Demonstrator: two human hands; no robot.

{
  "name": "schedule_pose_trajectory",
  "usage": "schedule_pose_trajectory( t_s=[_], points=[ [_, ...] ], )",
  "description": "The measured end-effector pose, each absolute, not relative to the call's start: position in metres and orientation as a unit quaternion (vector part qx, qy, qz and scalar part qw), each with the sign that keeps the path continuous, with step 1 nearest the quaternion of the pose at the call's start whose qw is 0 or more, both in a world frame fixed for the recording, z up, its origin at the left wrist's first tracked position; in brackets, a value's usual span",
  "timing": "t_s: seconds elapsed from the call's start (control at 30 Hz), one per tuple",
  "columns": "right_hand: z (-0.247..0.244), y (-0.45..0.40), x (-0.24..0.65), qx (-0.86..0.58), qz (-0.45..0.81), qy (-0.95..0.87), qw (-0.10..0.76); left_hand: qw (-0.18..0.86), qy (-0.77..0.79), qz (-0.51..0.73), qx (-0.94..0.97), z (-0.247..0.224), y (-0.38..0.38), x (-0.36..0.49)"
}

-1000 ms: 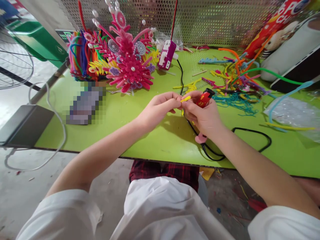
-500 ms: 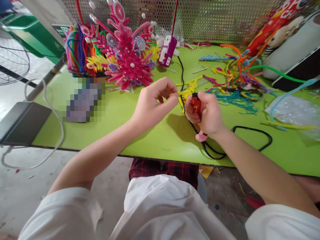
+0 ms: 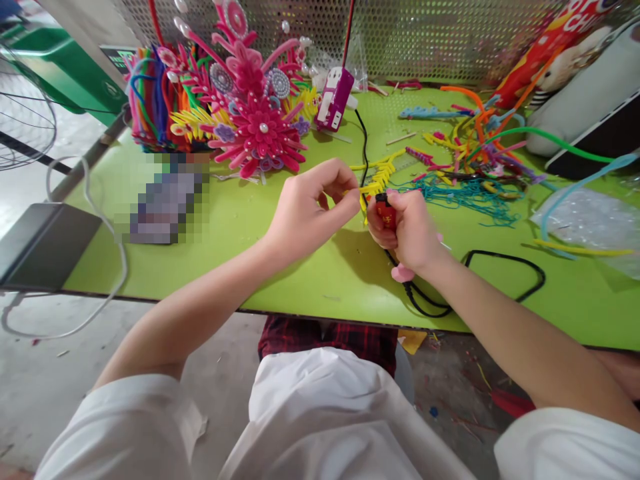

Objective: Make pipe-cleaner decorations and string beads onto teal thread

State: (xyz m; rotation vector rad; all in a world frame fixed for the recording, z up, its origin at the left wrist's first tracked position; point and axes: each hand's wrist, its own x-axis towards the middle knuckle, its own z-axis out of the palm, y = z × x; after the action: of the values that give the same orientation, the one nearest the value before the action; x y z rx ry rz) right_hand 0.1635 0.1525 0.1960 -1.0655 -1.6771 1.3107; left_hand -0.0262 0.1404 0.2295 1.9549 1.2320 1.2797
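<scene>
My left hand (image 3: 317,203) is closed in a pinch, thumb against fingertips. A short yellow pipe cleaner (image 3: 369,190) sticks out from the pinch toward the right. My right hand (image 3: 407,223) is wrapped round a red lighter (image 3: 386,213) with a black top, held upright near that yellow tip. A small orange spot shows by the lighter's top; I cannot tell if it is a flame. Just behind the hands, a branched yellow pipe-cleaner piece (image 3: 383,172) lies on the green table (image 3: 320,287). Under my right hand sits a pink thing (image 3: 401,273) at a black cable.
A pink pipe-cleaner flower piece (image 3: 260,127) stands at the back left by bundled pipe cleaners (image 3: 155,100). Behind the hands is a purple-and-white power adapter (image 3: 334,100). Tangled scraps and teal threads (image 3: 480,197) lie right. A black cable (image 3: 520,255) loops near the front edge.
My right hand has turned and moved slightly left and down, bringing the lighter's top nearer the left fingertips. Its thumb now lies by the lighter's top. My left hand has barely moved.
</scene>
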Motion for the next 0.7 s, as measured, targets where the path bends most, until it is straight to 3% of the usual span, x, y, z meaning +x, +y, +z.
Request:
schedule_pose_trajectory(
  t_s=[0.1, 0.53, 0.7],
  points=[
    [0.198, 0.151, 0.161, -0.415, 0.625, -0.551, 0.367, 0.249, 0.455, 0.47, 0.714, 0.23, 0.14, -0.025],
    [0.205, 0.155, 0.166, -0.391, 0.632, -0.533, 0.405, 0.269, 0.45, 0.471, 0.71, 0.231, 0.14, -0.026],
    [0.209, 0.153, 0.163, -0.411, 0.415, -0.63, 0.512, 0.38, 0.437, 0.447, 0.682, 0.232, 0.145, -0.028]
  ],
)
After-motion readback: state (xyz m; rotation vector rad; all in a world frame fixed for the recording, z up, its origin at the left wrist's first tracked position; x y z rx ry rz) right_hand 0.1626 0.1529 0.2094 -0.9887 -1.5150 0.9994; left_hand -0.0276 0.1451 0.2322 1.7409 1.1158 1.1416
